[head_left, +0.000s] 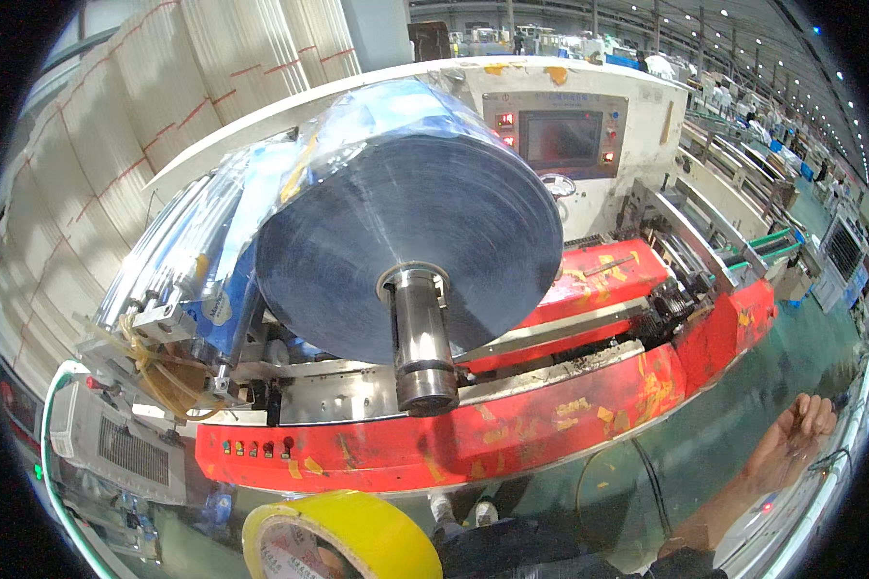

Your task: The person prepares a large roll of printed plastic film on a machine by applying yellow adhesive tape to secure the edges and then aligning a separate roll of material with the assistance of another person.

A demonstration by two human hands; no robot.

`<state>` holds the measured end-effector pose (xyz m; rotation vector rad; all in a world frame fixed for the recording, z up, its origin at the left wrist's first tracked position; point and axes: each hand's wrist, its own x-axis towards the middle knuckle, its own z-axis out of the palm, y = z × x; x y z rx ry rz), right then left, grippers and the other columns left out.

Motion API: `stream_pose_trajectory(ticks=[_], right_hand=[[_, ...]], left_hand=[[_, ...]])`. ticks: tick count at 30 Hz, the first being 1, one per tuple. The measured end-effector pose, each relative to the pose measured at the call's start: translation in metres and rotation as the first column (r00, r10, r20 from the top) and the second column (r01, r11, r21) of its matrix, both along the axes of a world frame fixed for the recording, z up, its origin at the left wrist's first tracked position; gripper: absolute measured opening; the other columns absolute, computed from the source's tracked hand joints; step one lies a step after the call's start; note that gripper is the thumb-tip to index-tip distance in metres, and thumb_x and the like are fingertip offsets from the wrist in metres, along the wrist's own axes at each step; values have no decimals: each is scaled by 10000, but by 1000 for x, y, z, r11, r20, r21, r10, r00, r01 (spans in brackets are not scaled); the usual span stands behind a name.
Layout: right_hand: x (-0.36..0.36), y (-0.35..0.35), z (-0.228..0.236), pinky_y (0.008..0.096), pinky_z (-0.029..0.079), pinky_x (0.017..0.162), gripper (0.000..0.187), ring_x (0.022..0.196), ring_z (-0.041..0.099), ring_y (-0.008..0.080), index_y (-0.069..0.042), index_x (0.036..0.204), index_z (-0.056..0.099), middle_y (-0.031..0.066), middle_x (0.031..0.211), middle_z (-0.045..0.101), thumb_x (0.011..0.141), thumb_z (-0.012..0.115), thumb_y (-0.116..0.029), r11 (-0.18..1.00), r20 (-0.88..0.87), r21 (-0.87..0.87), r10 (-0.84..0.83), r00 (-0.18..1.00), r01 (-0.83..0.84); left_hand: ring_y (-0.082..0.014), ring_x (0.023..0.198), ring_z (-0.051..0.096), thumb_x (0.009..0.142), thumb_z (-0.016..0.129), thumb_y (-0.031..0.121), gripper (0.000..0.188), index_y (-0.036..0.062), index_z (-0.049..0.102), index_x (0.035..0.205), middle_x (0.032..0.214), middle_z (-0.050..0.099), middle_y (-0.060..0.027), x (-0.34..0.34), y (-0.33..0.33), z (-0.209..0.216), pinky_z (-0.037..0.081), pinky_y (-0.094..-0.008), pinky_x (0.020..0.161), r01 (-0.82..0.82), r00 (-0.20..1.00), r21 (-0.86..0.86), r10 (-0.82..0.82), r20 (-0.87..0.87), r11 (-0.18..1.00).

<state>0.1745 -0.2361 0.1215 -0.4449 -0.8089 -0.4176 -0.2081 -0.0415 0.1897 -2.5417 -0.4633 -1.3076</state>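
Note:
A wide roll of yellow tape is at the lower edge, close to the camera. A bit of my left hand shows through its cardboard core, closed on the roll; the rest of that hand is hidden. Out at the right, my right hand is raised, apart from the machine, its fingers curled closed. Whether anything is between those fingers cannot be made out. In front of me a large film roll with a dark, flat end face sits on a shiny metal shaft that points toward me.
Around the roll stands a machine with a red, paint-chipped base. Its control panel has a dark screen. Metal rollers run along its left side. A grey vented box stands lower left. Pale stacked sheets rise behind.

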Motion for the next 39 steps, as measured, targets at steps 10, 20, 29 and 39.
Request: stream_pose_trajectory(ticks=[10, 20, 29, 39], right_hand=[[3, -1, 4, 266, 293, 716, 311, 675, 355, 120, -89, 769, 418, 0, 762, 346, 757, 727, -61, 1000, 7, 18, -23, 1000, 23], [7, -11, 2, 272, 302, 728, 327, 695, 377, 126, -79, 771, 421, 6, 768, 360, 743, 747, -79, 998, -5, -7, -64, 998, 64], [6, -21, 0, 288, 326, 757, 272, 698, 387, 124, -81, 771, 419, 5, 771, 371, 786, 688, -43, 998, -5, 33, 49, 999, -49], [5, -15, -19, 290, 309, 727, 193, 695, 354, 128, -60, 809, 439, 19, 786, 368, 842, 628, -77, 991, -92, -129, -52, 994, 39]], left_hand=[[-198, 697, 519, 752, 639, 259, 150, 116, 595, 753, 764, 584, -9, 6, -4, 10, 312, -456, 792, 13, 999, -226, -24, -47, 974], [-156, 544, 476, 658, 677, 89, 116, 69, 643, 767, 630, 576, -34, 23, 14, 22, 304, -368, 653, 299, 951, -484, -298, 81, 823], [-158, 494, 440, 715, 659, 57, 64, 20, 628, 757, 574, 545, -58, 31, 33, -5, 290, -344, 613, 375, 916, -536, -214, 339, 757], [-230, 628, 610, 717, 759, 173, 182, 92, 666, 850, 785, 681, -77, 128, 52, -152, 410, -333, 649, 160, 912, -833, -402, -79, 529]])
